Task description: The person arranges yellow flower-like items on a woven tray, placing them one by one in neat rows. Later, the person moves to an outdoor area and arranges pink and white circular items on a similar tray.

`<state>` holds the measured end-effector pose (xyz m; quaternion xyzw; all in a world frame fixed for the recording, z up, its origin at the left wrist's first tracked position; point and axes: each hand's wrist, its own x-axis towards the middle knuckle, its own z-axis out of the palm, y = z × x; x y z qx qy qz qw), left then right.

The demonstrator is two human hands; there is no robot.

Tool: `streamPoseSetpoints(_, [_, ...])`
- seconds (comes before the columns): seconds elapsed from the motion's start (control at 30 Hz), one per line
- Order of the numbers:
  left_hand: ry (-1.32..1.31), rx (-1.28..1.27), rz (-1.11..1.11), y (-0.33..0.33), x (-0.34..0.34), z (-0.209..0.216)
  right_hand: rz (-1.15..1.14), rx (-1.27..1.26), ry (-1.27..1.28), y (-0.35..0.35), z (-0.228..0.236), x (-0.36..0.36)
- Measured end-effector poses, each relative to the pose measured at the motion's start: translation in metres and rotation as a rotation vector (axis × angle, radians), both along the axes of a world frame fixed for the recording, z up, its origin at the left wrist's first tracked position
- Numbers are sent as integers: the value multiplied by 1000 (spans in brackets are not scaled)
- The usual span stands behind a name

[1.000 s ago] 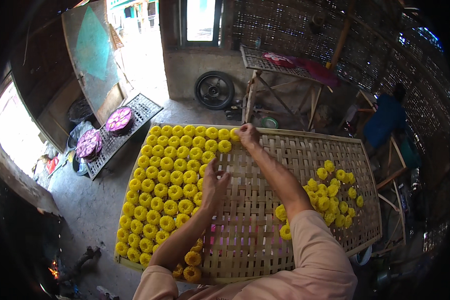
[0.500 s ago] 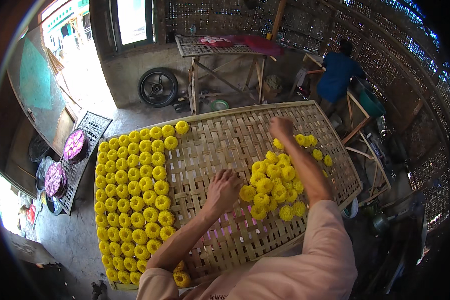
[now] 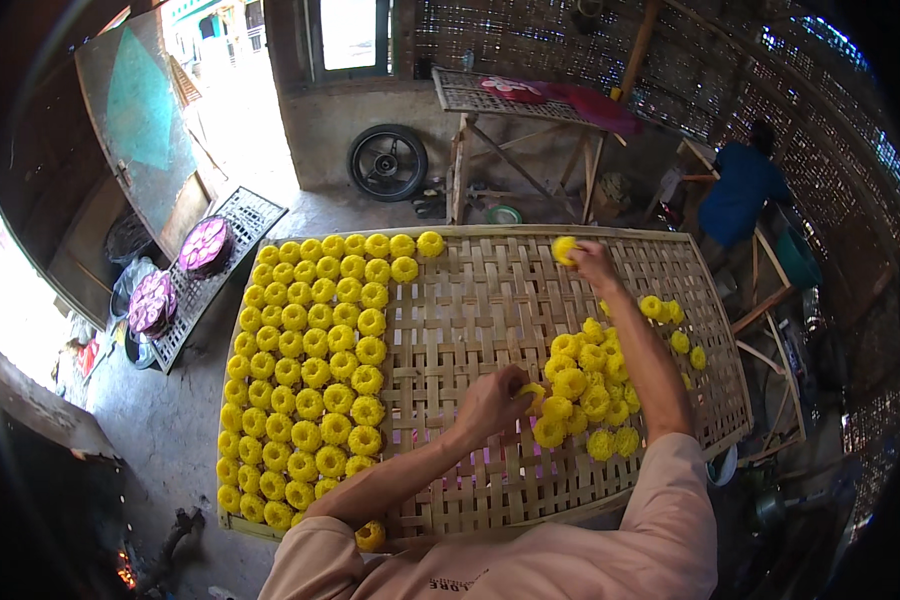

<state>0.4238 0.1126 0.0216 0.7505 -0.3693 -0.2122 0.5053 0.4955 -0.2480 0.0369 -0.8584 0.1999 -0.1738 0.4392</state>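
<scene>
Right hand (image 3: 598, 266), right of upper centre, had fingers closed on one yellow ring (image 3: 563, 250); left hand (image 3: 492, 405) pinched another yellow piece (image 3: 534, 391) near mid-frame. Light pressure appeared advisable against crushing.

The doorway (image 3: 240, 110) glares white at the upper left, beside a teal-patched door (image 3: 135, 110), and the window (image 3: 349, 35) near the top centre is just as bright. Over at the upper right, I can see daylight pricking through a dark woven wall (image 3: 830, 95). A wheel (image 3: 387, 162) stands against the plaster (image 3: 320, 130), left of a trestle table (image 3: 470, 95). Grey floor (image 3: 180, 410) spreads leftward; a small fire (image 3: 125, 570) glows lower left.
</scene>
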Motion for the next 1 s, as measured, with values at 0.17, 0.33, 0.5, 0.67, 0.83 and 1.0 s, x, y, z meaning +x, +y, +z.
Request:
streamPoseSetpoints(0.17, [253, -122, 244, 32, 21, 3, 200, 433, 46, 111, -5, 96])
streamPoseSetpoints(0.33, [205, -145, 418, 76, 36, 5, 150, 124, 177, 130, -28, 166])
streamPoseSetpoints(0.5, [248, -191, 471, 90, 42, 8, 175, -232, 114, 126, -38, 167])
streamPoseSetpoints(0.67, [308, -272, 475, 94, 49, 6, 24, -520, -97, 116, -32, 124])
streamPoseSetpoints(0.83, [325, -253, 481, 96, 51, 22, 21, -705, 374, 57, 29, 0])
streamPoseSetpoints(1.0, [368, -231, 445, 85, 52, 19, -9, -641, 538, -37, 9, -96])
